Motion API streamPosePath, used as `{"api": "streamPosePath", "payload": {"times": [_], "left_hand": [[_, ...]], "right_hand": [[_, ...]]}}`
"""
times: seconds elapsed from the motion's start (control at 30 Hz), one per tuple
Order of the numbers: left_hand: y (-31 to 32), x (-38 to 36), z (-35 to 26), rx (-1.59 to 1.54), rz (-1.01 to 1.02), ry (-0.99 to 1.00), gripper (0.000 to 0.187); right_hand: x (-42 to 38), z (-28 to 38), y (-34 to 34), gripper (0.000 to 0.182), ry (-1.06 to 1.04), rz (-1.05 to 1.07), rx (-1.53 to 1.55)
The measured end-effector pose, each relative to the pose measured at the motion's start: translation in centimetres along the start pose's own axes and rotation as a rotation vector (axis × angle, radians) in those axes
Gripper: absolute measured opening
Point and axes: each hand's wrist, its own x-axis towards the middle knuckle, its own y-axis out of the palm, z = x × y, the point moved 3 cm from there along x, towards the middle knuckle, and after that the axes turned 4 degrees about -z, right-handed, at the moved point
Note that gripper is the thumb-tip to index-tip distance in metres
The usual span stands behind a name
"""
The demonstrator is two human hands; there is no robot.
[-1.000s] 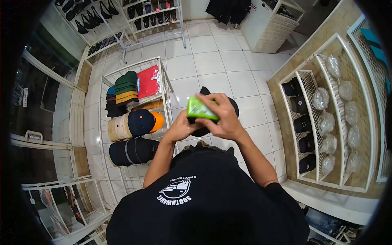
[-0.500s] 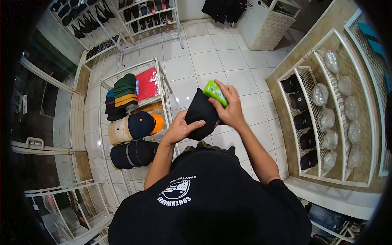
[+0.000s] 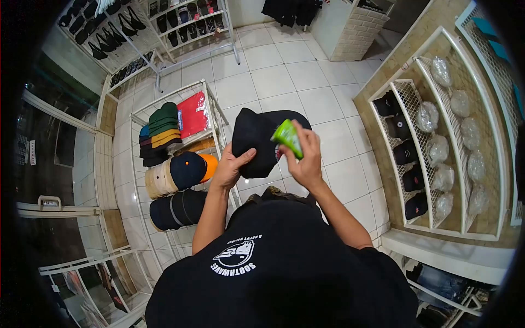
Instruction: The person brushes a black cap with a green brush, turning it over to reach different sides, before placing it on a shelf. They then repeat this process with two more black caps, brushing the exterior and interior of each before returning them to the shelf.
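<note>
A black cap [image 3: 254,145] is gripped in my left hand [image 3: 228,167], with the thumb over its near side. The cap's brim points away to the upper right. In my right hand [image 3: 305,158] is a bright green packet or brush-like object [image 3: 288,138], held between thumb and fingers against or just above the cap's front; contact cannot be made out. A small reddish mark shows on the cap beside the green object.
To the left, a white wire rack [image 3: 213,104] bears stacked caps [image 3: 186,169], folded green and yellow items [image 3: 164,126] and a red package [image 3: 192,115]. On the right, a white wall shelf [image 3: 413,109] holds black caps and plastic-wrapped bundles [image 3: 437,147].
The black cap has turned so that its brim and front now show more. My right hand, holding the green object, has moved slightly toward the body. The view has shifted a little.
</note>
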Motion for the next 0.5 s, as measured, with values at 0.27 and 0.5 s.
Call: {"api": "streamPosePath", "payload": {"times": [0.27, 0.5], "left_hand": [[0.0, 0.0, 0.6, -0.076, -0.003, 0.002, 0.037], [-0.9, 0.8, 0.9, -0.018, -0.054, 0.041, 0.037]], "right_hand": [[0.7, 0.9, -0.3, 0.071, -0.118, -0.025, -0.053], [-0.5, 2.6, -1.6, 0.070, -0.351, 0.230, 0.246]]}}
